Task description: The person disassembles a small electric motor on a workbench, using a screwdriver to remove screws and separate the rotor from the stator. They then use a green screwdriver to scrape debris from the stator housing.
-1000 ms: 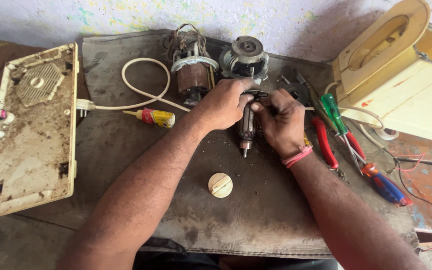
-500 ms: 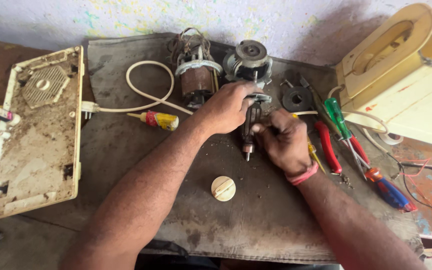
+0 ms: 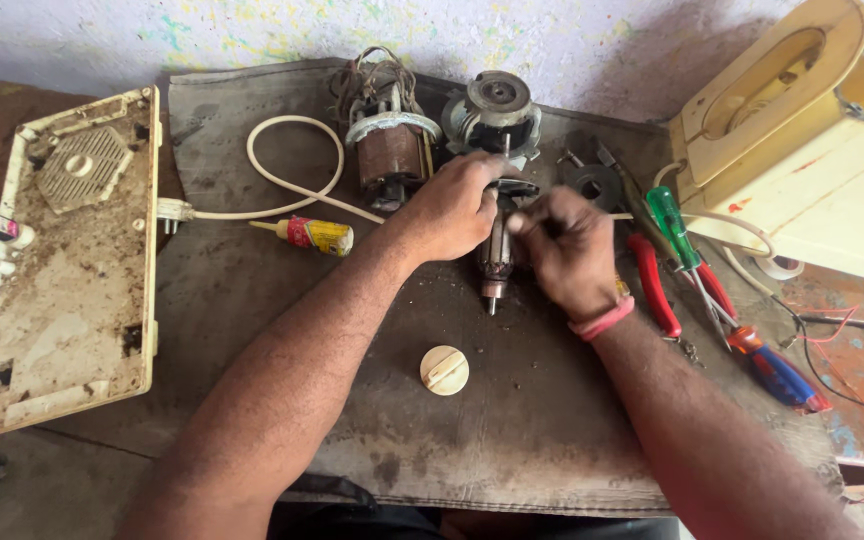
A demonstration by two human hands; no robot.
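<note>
Count: 1 small motor armature with copper windings and steel shaft [image 3: 496, 262], 1 wound stator block w/ brown core [image 3: 389, 150], 1 round grey metal end housing [image 3: 497, 108], 1 round cream plastic knob [image 3: 444, 370], 1 dirty cream plastic base panel [image 3: 62, 270], 2 screwdrivers: green-handled [image 3: 670, 222], blue-and-red-handled [image 3: 777, 368]; 1 pr red-handled pliers [image 3: 652, 285]. Armature sits mid-mat, roughly upright, shaft tip down, dark and grimy. Left hand [image 3: 447, 210] curled round its top; right hand [image 3: 567, 250] pinching beside it, fingers closed, can't tell on what. Small yellow-and-red glue tube [image 3: 314, 234] lies left of the hands.
</note>
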